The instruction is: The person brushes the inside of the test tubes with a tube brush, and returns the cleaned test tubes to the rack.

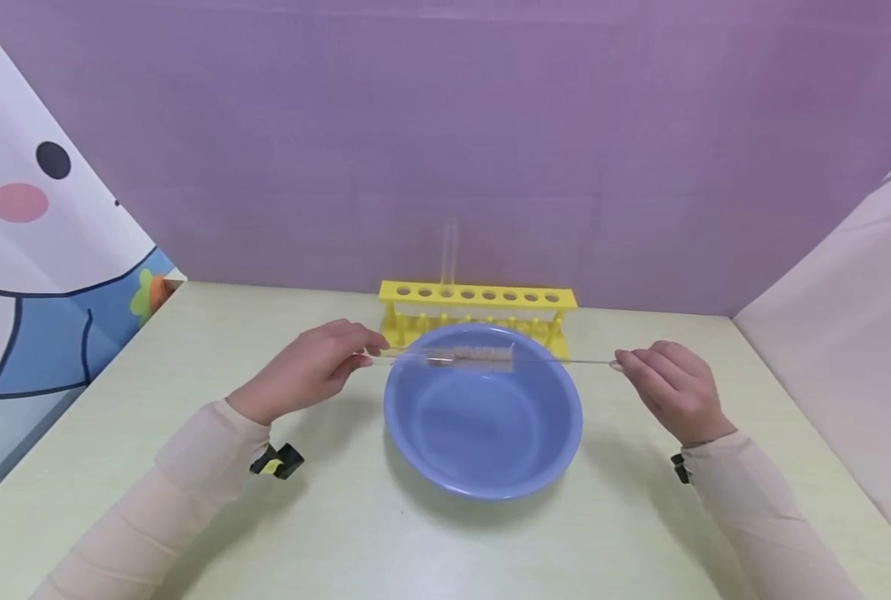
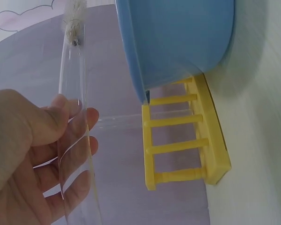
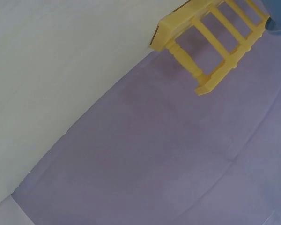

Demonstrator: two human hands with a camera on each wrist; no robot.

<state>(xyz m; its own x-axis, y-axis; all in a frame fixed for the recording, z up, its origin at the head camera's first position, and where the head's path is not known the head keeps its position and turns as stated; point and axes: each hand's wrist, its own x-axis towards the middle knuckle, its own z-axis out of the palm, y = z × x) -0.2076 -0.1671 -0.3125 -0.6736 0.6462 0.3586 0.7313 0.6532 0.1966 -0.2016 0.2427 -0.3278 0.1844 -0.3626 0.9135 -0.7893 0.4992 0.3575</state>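
Note:
My left hand (image 1: 313, 367) holds a clear test tube (image 2: 76, 70) between thumb and fingers, the tube lying almost level over the blue basin (image 1: 483, 487). Pale brush bristles (image 1: 483, 356) sit inside the tube toward its right end; the left wrist view shows the brush tip (image 2: 75, 30) within the glass. From the bristles a thin wire handle (image 1: 565, 361) runs right to my right hand (image 1: 673, 387), which pinches its end. The right wrist view does not show that hand.
Behind the basin stands a yellow test tube rack (image 1: 478, 293), partly hidden by the rim. One clear tube (image 1: 449, 250) stands upright in it. A purple backdrop (image 1: 445, 142) closes off the table's (image 1: 265, 517) far edge, with cloth panels at both sides.

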